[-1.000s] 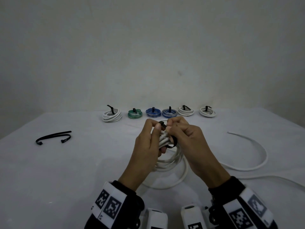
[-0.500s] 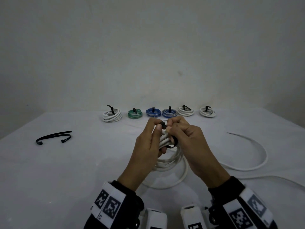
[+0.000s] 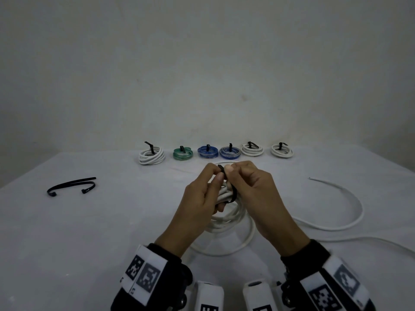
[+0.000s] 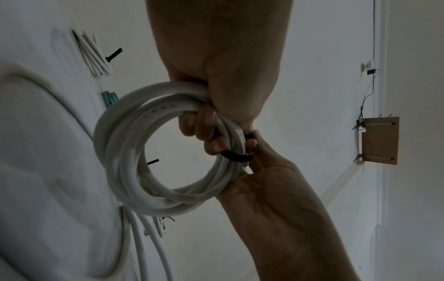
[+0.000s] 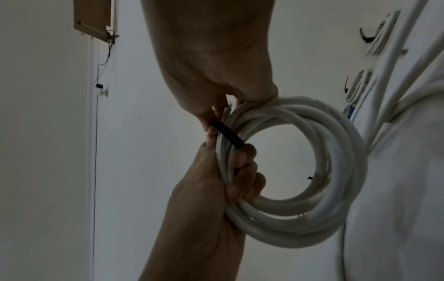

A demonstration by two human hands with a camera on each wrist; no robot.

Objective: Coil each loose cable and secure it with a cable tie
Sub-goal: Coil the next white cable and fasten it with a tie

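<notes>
Left hand [image 3: 199, 198] curls round the bundled turns of the white cable coil [image 4: 134, 157], held above the table [image 3: 89, 232]. The coil looks springy and light, best held at the bundle. Right hand [image 3: 253, 191] pinches the black cable tie [image 5: 228, 136] looped round it; thin, probably slippery.

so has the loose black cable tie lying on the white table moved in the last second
No. The loose black cable tie lies at the same spot on the white table, left of the row of tied coils.
</notes>
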